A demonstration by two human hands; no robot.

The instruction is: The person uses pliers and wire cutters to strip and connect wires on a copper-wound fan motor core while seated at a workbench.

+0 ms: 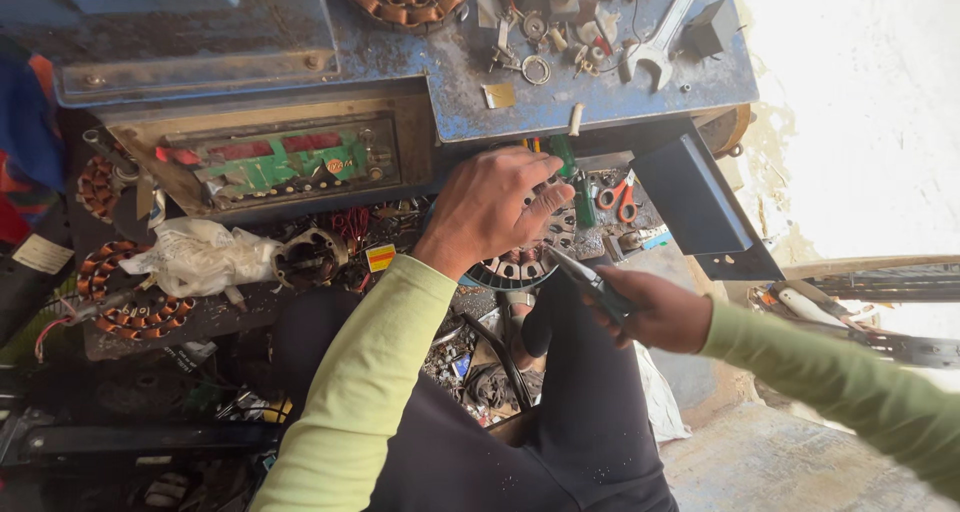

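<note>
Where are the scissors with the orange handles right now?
In the head view, the orange-handled scissors lie just right of the left hand, under the edge of the blue workbench, beside a dark metal box.
</note>
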